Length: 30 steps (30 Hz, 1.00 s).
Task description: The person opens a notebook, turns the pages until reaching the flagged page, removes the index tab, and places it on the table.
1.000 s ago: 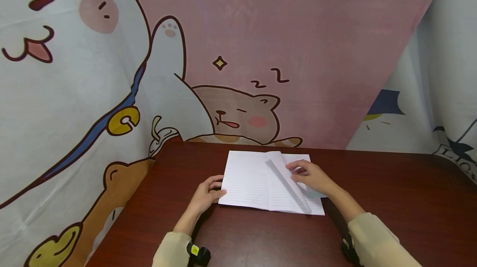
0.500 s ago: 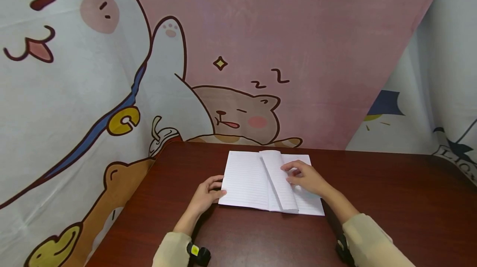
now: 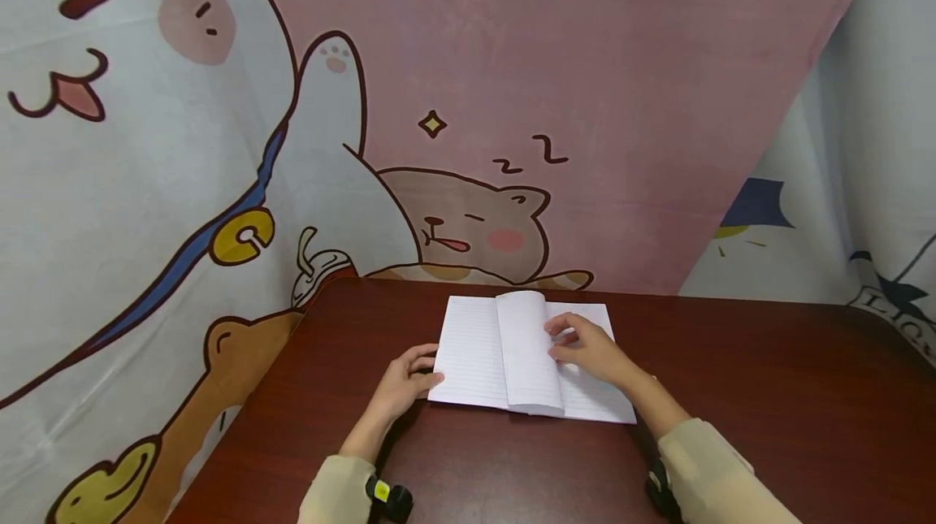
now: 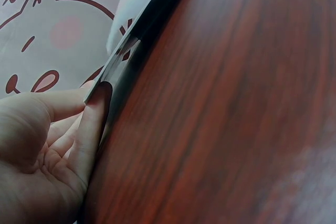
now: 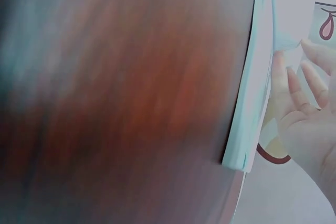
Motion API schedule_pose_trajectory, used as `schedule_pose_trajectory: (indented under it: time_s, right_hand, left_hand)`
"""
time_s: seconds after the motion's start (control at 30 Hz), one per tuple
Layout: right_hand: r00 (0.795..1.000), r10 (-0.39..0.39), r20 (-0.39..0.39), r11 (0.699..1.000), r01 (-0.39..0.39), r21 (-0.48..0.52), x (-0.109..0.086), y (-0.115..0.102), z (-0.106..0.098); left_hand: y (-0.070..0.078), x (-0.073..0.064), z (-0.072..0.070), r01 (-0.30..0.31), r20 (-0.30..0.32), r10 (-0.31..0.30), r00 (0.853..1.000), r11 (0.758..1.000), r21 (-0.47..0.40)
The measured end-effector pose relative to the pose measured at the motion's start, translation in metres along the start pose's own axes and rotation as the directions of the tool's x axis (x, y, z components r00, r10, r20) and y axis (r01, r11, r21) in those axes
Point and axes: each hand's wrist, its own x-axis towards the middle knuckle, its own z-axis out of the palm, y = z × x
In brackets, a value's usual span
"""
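An open notebook [image 3: 468, 353] with lined white pages lies on the table. At its left edge my left hand [image 3: 402, 382] grips the cover and pages, thumb on top and fingers underneath, as the left wrist view shows with the notebook's edge [image 4: 118, 51] tilted slightly off the wood. A page [image 3: 522, 349] stands curled up over the middle of the spread, bowing leftward. My right hand [image 3: 591, 349] pinches that page's free edge between thumb and fingertips. In the right wrist view, the fingers [image 5: 281, 80] reach past the thick right side of the notebook [image 5: 247, 108].
The dark red-brown wooden table [image 3: 768, 394] extends on both sides of the notebook. Behind it hangs a cloth backdrop [image 3: 643, 101] with cartoon animals. A black wrist camera [image 3: 391, 500] sits at the left sleeve.
My right hand has moved left, carrying the page's edge along. The page has risen and curled over toward the notebook's middle. The left hand has stayed at the left edge.
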Motion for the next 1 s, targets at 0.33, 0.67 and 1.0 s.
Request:
schedule_pose_trajectory:
  time_s: [0.33,0.67,1.0]
  right_hand:
    - [1.0,-0.023,-0.015,0.998,0.022,-0.061,0.006,-0.007,0.014]
    - [0.999,0.018,-0.041,0.995,-0.022,-0.099,0.009,-0.011,0.024]
    - [0.999,0.028,-0.022,0.994,-0.03,-0.101,0.011,-0.01,0.032]
  left_hand:
    - [0.002,0.0,-0.002,-0.004,0.001,0.004,1.0,1.0,0.002]
    - [0.006,-0.003,0.0,0.013,-0.008,-0.013,1.0,1.0,-0.015]
    - [0.007,-0.005,-0.001,0.016,0.002,-0.016,1.0,1.0,-0.01]
